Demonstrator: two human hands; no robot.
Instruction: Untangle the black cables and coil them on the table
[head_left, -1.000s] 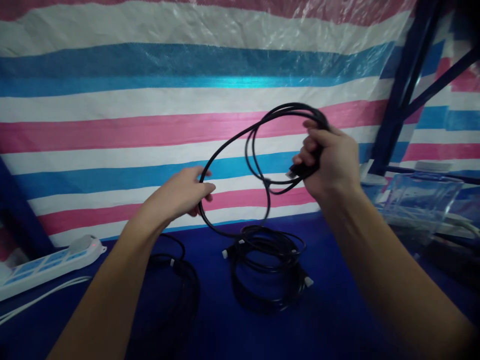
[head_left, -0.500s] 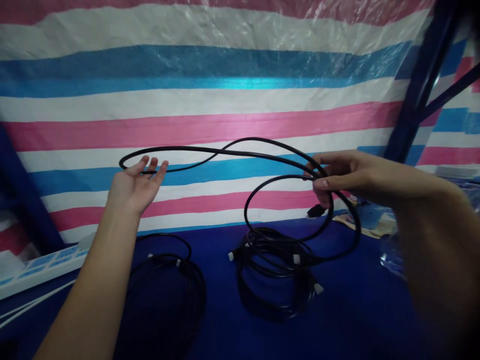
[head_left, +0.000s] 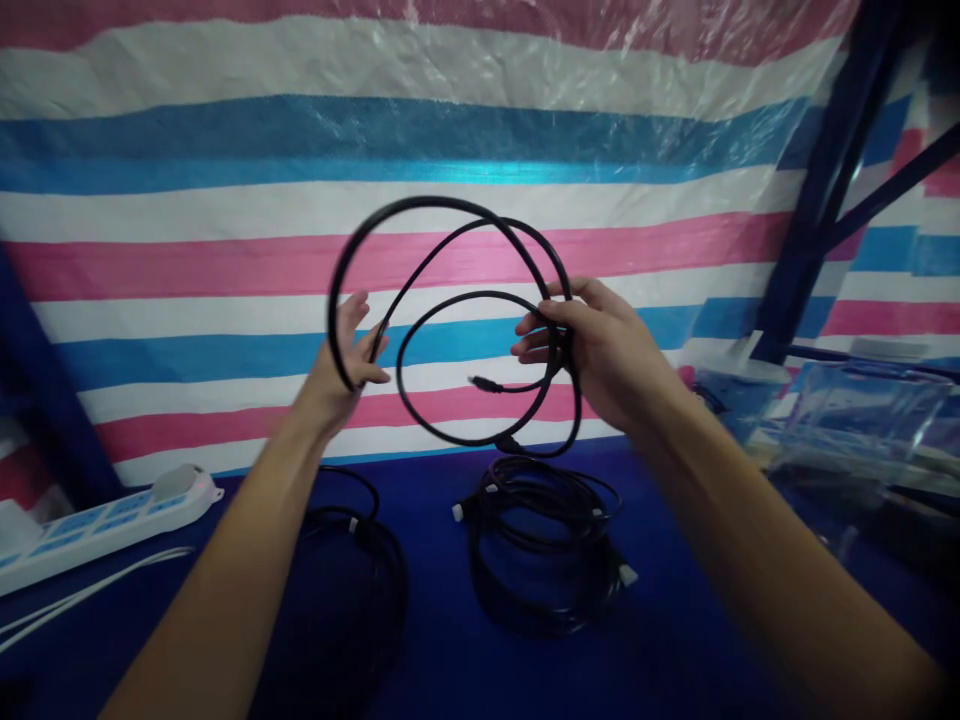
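A black cable is held up in loose loops between my two hands, above the table. My right hand pinches the gathered strands at the loops' right side. One plug end dangles inside the smaller loop. On the left, the big loop runs through my left hand, lying between thumb and fingers, with the fingertips spread. Below, a coiled black cable bundle with pale-tipped connectors lies on the blue table. A second dark coil lies left of it, partly hidden by my left forearm.
A white power strip and white cords lie at the left. To the right stand a clear plastic container and a cup-like tub. A striped plastic sheet hangs behind, with blue metal posts at the sides.
Both hands have come closer together, the left moving right and the right moving left. The long flat loop has become rounder and higher, and the cable's end has lifted off the bundle.
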